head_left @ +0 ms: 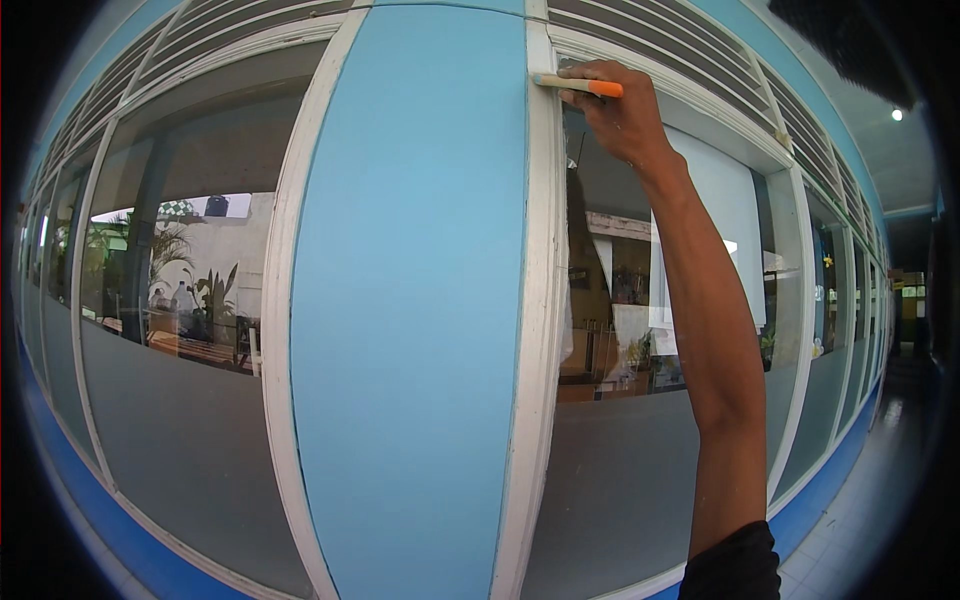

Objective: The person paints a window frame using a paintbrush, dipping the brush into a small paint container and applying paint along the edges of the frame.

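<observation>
My right hand is raised high at the upper right, its fingers closed round a paintbrush. The brush has an orange handle end and a pale middle, and lies nearly level. Its bristle tip, tinged light blue, points left and is at the white window frame, close to the edge of a light blue wall panel. Whether the bristles press on the frame I cannot tell. A bare forearm and a dark sleeve run down to the lower edge. My left hand is out of sight.
Glass windows in white frames flank the panel, with slatted vents above them. Lower panes look frosted. A darker blue band runs along the wall's foot. A tiled walkway stretches off at the right. A thin cable crosses the top.
</observation>
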Motion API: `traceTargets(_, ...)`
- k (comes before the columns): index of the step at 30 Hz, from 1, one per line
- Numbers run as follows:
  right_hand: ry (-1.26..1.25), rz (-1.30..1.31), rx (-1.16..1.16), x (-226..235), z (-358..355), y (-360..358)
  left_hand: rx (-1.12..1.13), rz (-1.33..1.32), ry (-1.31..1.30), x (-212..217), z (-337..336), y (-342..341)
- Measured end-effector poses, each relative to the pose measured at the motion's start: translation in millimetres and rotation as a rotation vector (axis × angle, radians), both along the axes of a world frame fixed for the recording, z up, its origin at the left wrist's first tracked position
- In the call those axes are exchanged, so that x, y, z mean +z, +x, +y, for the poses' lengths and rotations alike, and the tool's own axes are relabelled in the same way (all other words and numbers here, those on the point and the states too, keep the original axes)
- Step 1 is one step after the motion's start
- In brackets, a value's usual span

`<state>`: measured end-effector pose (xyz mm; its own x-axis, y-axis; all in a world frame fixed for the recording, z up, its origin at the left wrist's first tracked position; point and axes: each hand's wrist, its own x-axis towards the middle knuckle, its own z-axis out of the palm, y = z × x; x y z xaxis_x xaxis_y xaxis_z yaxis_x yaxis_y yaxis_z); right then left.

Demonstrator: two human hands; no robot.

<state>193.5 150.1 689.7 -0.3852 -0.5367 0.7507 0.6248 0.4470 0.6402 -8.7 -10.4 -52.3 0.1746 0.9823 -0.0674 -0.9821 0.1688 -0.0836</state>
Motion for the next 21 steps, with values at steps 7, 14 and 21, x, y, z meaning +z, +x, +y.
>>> traceTargets(7,-0.012,0.012,-0.037,-16,-5,0,0.111,0.487,-0.043,5,-7,8)
traceTargets(14,-0.074,0.017,-0.052,-27,-10,1,-0.007,0.021,-0.041,-9,-12,11)
traceTargets(21,-0.076,-0.023,-0.097,-38,-20,2,-0.006,-0.001,-0.270,-11,-16,15)
